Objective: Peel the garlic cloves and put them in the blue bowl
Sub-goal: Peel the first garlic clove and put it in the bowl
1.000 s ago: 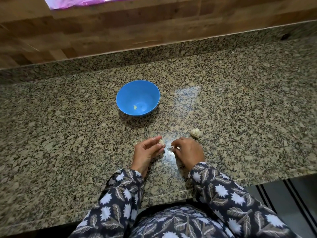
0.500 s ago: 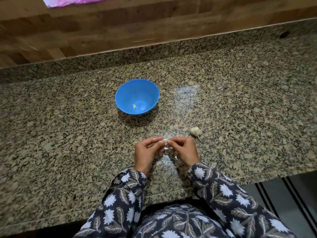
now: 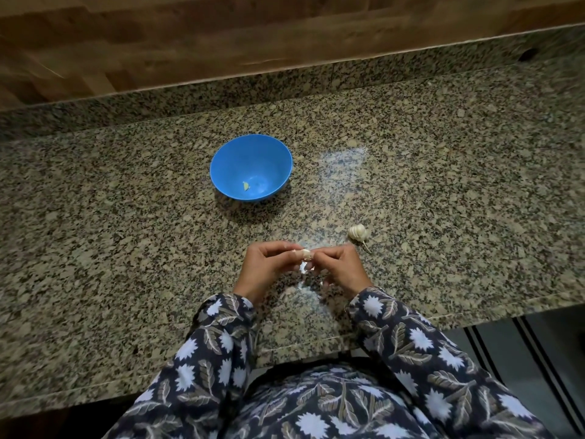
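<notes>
A pale garlic clove (image 3: 304, 255) sits between the fingertips of my left hand (image 3: 266, 270) and my right hand (image 3: 340, 270), just above the granite counter (image 3: 443, 191). Both hands pinch it, thumbs and forefingers meeting at the clove. The blue bowl (image 3: 231, 163) stands upright beyond my hands, slightly left, with one small yellowish peeled clove (image 3: 246, 186) on its bottom. The rest of the garlic bulb (image 3: 357, 232), with a short stem, lies on the counter just right of my right hand.
A low granite backsplash (image 3: 285, 87) and a wooden wall (image 3: 253, 33) close off the far side. The counter's front edge (image 3: 300, 350) runs just under my forearms. A floor with dark stripes (image 3: 522, 359) shows at the lower right.
A second ago my hands were apart, the left holding the clove. They came together and now both pinch it. The view has tilted slightly downward.
</notes>
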`<state>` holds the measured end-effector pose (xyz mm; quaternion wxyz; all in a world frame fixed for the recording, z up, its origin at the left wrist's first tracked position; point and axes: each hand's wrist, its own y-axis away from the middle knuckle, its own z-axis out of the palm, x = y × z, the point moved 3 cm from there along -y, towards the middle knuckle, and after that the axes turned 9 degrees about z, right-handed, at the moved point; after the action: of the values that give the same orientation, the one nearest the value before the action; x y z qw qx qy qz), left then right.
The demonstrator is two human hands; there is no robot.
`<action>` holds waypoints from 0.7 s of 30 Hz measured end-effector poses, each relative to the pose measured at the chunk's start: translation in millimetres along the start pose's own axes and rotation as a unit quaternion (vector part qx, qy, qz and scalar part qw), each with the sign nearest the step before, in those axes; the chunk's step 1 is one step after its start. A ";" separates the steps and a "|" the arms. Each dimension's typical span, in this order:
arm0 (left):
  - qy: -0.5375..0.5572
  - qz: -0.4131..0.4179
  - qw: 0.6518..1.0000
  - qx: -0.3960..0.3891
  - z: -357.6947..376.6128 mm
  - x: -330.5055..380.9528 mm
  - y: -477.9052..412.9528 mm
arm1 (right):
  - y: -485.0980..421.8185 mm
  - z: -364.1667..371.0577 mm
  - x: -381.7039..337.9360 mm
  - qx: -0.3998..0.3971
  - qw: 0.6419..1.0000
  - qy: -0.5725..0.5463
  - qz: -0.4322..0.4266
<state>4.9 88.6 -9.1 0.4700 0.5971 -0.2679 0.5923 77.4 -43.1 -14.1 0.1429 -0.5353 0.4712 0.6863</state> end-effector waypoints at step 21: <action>-0.033 -0.006 0.988 0.153 24.7 -26.5 11.8 | -13.0 3.0 24.0 0.103 0.992 -0.043 0.059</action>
<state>1.7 55.7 -28.0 0.3674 0.6828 -0.1857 0.6035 75.5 -41.4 -41.5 0.1767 -0.4588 0.5632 0.6641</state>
